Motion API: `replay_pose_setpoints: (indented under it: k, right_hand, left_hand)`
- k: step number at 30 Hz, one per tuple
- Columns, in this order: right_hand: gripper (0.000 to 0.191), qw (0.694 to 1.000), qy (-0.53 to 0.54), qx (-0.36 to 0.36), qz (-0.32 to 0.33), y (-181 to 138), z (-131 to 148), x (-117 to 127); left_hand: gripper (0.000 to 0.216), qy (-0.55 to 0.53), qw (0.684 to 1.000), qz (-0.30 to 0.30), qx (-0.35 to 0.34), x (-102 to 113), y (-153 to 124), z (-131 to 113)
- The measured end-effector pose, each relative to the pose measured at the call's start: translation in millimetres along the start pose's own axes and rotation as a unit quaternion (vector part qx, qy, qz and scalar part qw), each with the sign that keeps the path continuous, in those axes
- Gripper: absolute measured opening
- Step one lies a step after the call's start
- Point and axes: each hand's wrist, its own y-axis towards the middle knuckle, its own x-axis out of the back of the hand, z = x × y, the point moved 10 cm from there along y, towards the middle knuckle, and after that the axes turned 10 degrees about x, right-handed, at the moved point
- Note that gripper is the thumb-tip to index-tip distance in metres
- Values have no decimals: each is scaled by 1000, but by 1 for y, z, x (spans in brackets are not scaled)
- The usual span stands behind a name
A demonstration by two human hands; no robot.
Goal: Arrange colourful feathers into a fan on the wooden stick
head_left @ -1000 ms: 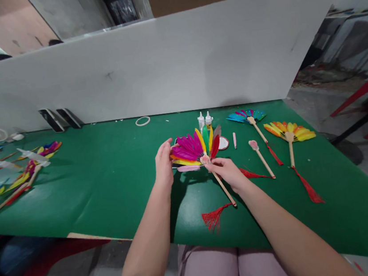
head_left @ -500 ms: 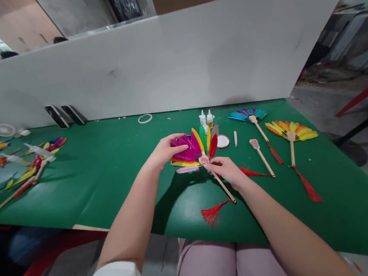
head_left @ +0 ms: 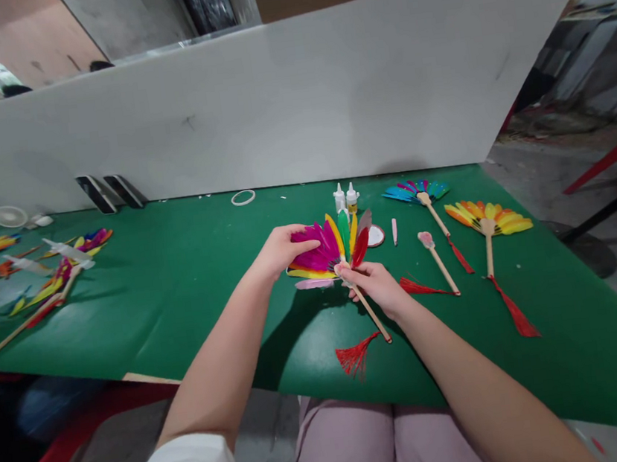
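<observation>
Feather fan [head_left: 326, 242] is held just above the green desk [head_left: 198, 297], right between both hands, with its handle [head_left: 374, 317] slanting back toward the person. Left hand [head_left: 282, 251] has the purple feathers [head_left: 319, 252] pinched, thumb across the front; right hand [head_left: 377, 288] is pinching the spot where the feathers meet the handle, thumb covering most of the pinkish head. Compared with a second ago, the left hand has gone from standing up beside the feathers to lying over them, and since half a second ago the fan's turned a touch, so red feathers now overlap more of the round white disc [head_left: 377, 235] behind. Handle looks like pale flat wood, and the red tassel [head_left: 353, 358] on its end is loose, thready stuff. Feathers are slim, pointy ovals: purple, yellow, green, red, plus a greyish one. Desk surface is smooth and slightly shiny.
</observation>
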Motion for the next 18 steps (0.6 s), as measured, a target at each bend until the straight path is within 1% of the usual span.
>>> replay_pose_setpoints:
  k: [8, 18]
  right_hand:
    - [33, 1000, -7, -4, -8, 0, 0, 3]
    - [34, 1000, -1, 0, -8, 1, -1, 3]
  left_hand:
    - [26, 35, 999, 13, -19, -5, 5, -1]
    - [26, 65, 997, 21, -48, -8, 4, -10]
